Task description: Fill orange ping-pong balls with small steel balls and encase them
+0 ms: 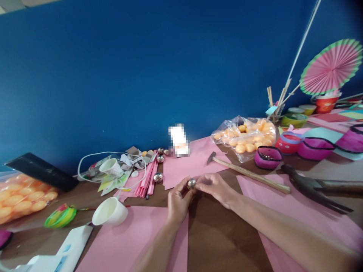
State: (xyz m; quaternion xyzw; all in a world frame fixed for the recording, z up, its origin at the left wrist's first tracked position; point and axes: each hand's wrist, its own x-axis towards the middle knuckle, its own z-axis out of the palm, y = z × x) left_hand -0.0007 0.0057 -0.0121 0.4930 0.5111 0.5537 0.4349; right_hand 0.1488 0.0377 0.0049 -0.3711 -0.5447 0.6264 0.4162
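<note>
A small shiny silver ball with a bumpy surface (191,183) is held above the brown table between my hands. My left hand (179,200) pinches it from the left with thumb and fingers. From the other side, the closed fingertips of my right hand (217,189) touch the ball; anything tiny between them is too small to make out. More silver balls (158,177) stand beside a bundle of folded pink paper strips (146,177). A purple fabric box (268,157) with small metallic bits inside sits to the right.
Pink sheets (141,234) cover parts of the table. A small hammer (249,173) and a claw hammer (314,185) lie at right. Bags of orange balls (246,136), a white cup (110,211), a blurred bright phone-like object (179,139) and a pink paper fan (331,68) surround the workspace.
</note>
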